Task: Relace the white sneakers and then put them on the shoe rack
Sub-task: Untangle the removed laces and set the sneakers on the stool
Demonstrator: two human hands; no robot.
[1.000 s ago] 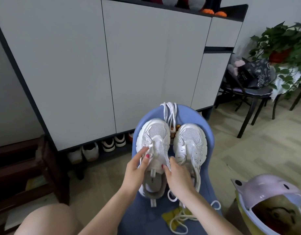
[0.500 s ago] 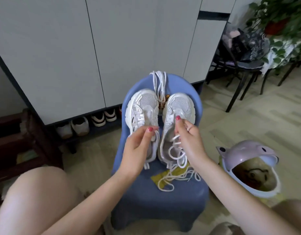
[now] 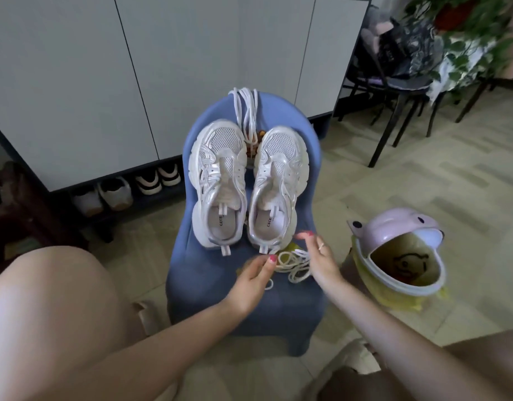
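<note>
Head view: left hand and right hand, fingers loosely spread, touch the lace behind the sneakers.

Pink-lidded bin stands right of blue stool.

Bare arms, red-painted nails, ring on right hand
</note>
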